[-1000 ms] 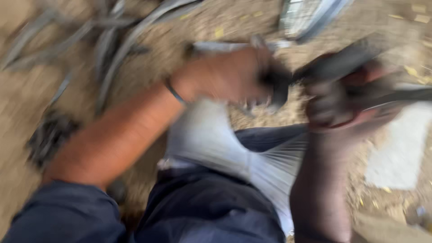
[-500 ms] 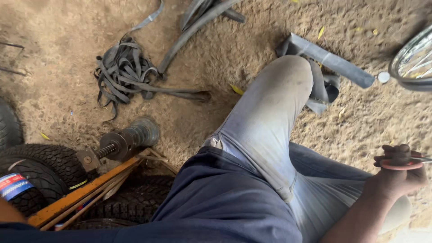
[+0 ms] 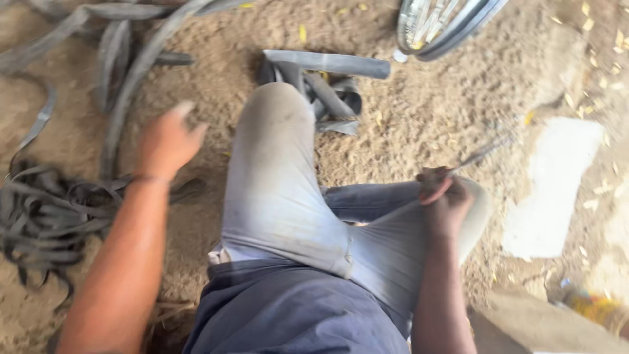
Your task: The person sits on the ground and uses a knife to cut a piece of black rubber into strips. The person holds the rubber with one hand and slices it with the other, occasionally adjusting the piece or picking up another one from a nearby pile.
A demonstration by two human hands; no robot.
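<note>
Sandy, packed dirt floor (image 3: 426, 111), littered with dry leaf bits. Person seated, one knee raised. Right hand (image 3: 445, 200) closed in a fist round a thin metal tool (image 3: 481, 154), its shaft slanting up and away over the floor; motion-blurred, tip unclear. Looks light, stiff, narrow: best held low on the shaft, as now. Left hand (image 3: 167, 141) open, fingers spread, holding nothing, hovering above a long rubber strip (image 3: 131, 85). Tangled rubber tubes (image 3: 46, 210) lie near it: soft, floppy, likely dusty. Wheel rim (image 3: 445, 23) at top edge.
</note>
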